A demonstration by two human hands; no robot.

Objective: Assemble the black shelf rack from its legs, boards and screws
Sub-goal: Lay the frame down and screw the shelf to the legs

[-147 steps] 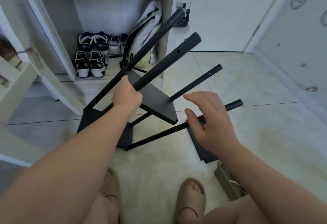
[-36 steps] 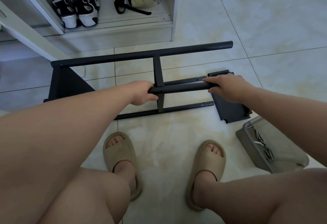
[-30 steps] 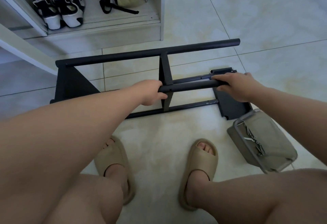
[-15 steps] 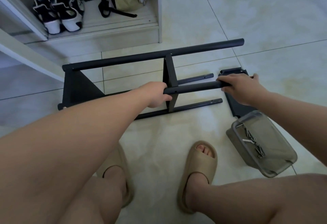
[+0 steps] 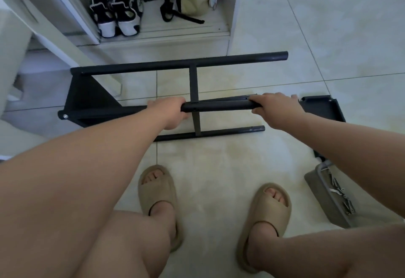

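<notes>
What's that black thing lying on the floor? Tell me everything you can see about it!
It is a half-built black rack, matt and metal-looking, lying on its side on the pale tiled floor. Four round legs run left to right. An end board joins them on the left, with a silver screw showing. A middle board is seen edge-on. The left hand and right hand both grip one raised leg.
</notes>
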